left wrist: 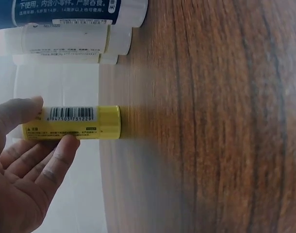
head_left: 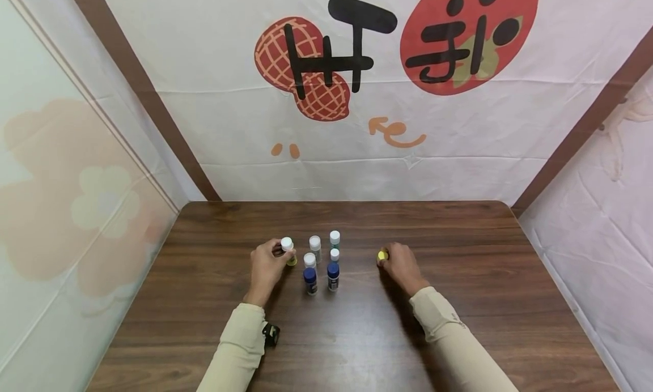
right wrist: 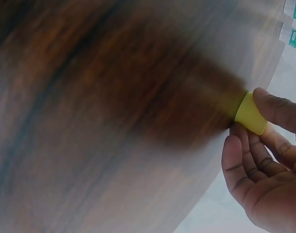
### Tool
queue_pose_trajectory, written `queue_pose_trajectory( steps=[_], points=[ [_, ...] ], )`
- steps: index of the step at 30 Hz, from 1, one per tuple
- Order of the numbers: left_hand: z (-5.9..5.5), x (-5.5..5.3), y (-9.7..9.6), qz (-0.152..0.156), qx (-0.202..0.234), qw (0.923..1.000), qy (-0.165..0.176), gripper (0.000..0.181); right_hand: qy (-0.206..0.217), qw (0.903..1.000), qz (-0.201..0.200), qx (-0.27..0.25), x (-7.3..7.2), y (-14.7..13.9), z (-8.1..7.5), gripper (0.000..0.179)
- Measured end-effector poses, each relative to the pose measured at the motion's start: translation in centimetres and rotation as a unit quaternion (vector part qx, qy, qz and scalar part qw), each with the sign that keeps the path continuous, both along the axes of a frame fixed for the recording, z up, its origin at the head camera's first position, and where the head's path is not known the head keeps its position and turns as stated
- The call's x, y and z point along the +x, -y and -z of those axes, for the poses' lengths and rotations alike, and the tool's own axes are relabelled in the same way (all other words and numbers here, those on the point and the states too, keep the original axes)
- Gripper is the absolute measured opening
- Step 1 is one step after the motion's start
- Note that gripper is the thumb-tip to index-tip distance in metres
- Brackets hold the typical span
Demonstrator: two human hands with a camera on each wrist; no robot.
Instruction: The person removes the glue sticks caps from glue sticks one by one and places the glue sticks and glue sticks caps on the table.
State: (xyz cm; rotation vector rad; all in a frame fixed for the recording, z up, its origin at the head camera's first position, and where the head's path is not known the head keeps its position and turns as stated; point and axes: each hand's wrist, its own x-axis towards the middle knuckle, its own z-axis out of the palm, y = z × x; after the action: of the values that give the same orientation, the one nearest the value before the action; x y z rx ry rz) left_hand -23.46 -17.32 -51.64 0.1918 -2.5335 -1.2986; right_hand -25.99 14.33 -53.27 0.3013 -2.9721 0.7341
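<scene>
In the head view my left hand (head_left: 266, 269) is beside a group of small capped tubes. It grips a small upright tube with a white cap (head_left: 287, 243) and a yellow label with a barcode (left wrist: 73, 121); thumb and fingers lie on opposite sides. The tube's base is at the tabletop. Further right, my right hand (head_left: 403, 264) pinches a small yellow piece, shaped like a short cap (right wrist: 251, 114), between thumb and fingers, close to the table. Its far side is hidden by the fingers.
Between the hands stand white-capped tubes (head_left: 315, 246) and two blue-capped tubes (head_left: 333, 270), set close together. They stand on a dark wooden table (head_left: 459, 228). A printed white cloth (head_left: 357, 177) rises behind its back edge.
</scene>
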Motion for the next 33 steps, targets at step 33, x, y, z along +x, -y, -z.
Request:
queue_pose_trajectory(
  steps=[33],
  points=[
    [-2.6,8.5,-2.8,-0.044,0.083,0.9948,-0.04,0.038,-0.072,0.9941,-0.063,-0.05,5.9,5.1,-7.9,0.046]
  ],
)
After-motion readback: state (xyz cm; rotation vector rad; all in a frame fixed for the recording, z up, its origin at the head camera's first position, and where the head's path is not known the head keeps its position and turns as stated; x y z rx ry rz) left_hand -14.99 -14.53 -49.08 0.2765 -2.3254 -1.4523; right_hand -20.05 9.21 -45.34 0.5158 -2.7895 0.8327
